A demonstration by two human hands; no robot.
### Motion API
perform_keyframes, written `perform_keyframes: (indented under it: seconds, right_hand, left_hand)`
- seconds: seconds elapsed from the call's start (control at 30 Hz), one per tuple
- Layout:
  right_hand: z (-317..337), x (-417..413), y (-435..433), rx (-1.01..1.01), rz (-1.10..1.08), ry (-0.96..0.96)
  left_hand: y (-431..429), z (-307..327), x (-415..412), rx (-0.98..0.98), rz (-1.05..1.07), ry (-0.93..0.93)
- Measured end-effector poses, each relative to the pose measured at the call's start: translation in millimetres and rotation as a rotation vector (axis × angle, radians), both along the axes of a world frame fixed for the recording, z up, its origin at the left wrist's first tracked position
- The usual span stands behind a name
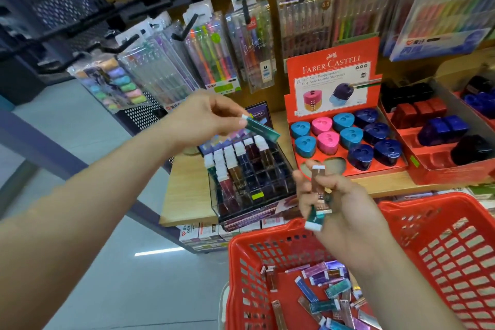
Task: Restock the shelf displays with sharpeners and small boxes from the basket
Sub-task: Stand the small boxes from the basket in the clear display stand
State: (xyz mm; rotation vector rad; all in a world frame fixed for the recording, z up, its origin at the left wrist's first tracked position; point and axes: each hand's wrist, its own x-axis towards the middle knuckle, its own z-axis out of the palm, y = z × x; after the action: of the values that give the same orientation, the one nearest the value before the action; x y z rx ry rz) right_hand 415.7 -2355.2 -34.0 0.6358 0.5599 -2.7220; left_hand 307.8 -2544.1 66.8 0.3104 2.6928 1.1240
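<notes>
I judge the restock roughly midway. The clear acrylic compartment rack [249, 174] at centre frame has its left columns filled, but many right cells are bare. The red cardboard sharpener tray [332, 67] to its right shows two vacant front slots.

My left hand [203, 118] pinches a slim teal foil box [263, 128] just above the rack. My right hand [340, 203], lower centre, grips a brown box [317, 179] and another teal one.

Many loose small boxes [329, 289] remain in the red plastic mesh basket [401, 211], lower right.

Both displays stand on a pale wooden shelf [184, 190] under hanging pen packs [214, 56]. A grey floor [80, 128] lies at left.
</notes>
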Motion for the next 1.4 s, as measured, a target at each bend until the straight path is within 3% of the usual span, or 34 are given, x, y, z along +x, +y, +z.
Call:
perform_keyframes:
  seconds: [0.1, 0.27, 0.5, 0.87, 1.17, 1.4]
  right_hand:
    - [0, 1, 2, -0.108, -0.048, -0.032]
    - [-12, 1, -3, 0.056, 0.059, -0.002]
    - [-17, 2, -13, 0.157, 0.153, 0.035]
    - [-23, 7, -21, 0.253, 0.181, 0.108]
    - [-16, 13, -27, 0.447, 0.243, 0.172]
    - [-11, 14, -31, 0.478, 0.212, 0.125]
  left_hand:
    - [-22, -1, -11, -0.254, 0.05, 0.171]
    - [-34, -15, -14, -0.527, 0.004, 0.309]
    - [-60, -21, -18, -0.753, -0.111, 0.275]
    - [-74, -50, -9, -0.746, -0.19, 0.322]
    - [-76, -55, -6, -0.682, -0.215, 0.265]
    - [-75, -80, -1, -0.853, -0.249, 0.356]
